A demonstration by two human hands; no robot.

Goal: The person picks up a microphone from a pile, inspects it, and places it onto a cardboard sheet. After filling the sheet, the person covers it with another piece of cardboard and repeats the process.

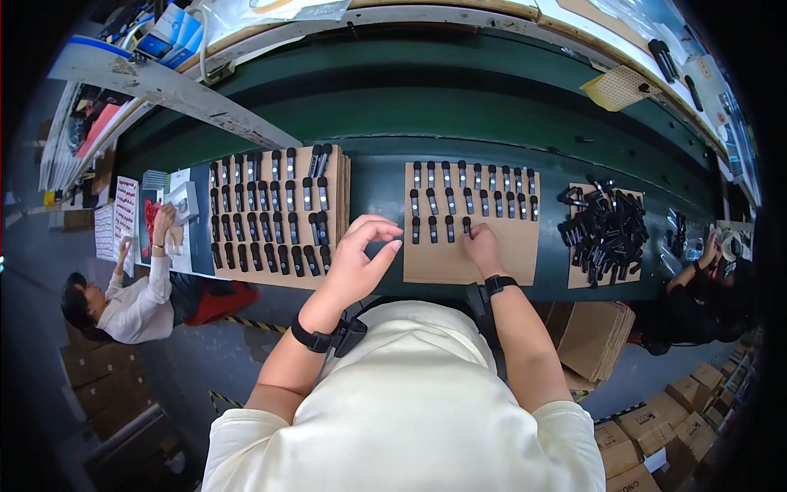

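Note:
My right hand (482, 249) is closed in a pinch at the lower end of a small black microphone (466, 222), a slim stick with a rounded dark foam-like top. That piece is at the right end of the third row on a brown cardboard sheet (508, 258); two fuller rows lie above it. My left hand (359, 258) hovers over the gap left of this sheet, thumb and fingers apart, holding nothing. Farther left, a stack of cardboard (346, 184) carries several rows of the same microphones. A jumbled heap of microphones (605, 230) lies on cardboard to the right.
The green bench (377, 176) runs across, with a raised shelf (459, 16) behind it. A person in white (139, 303) works at the left, and another in dark clothes (705, 299) at the right. Stacked cardboard (594, 340) stands below the bench, right of me.

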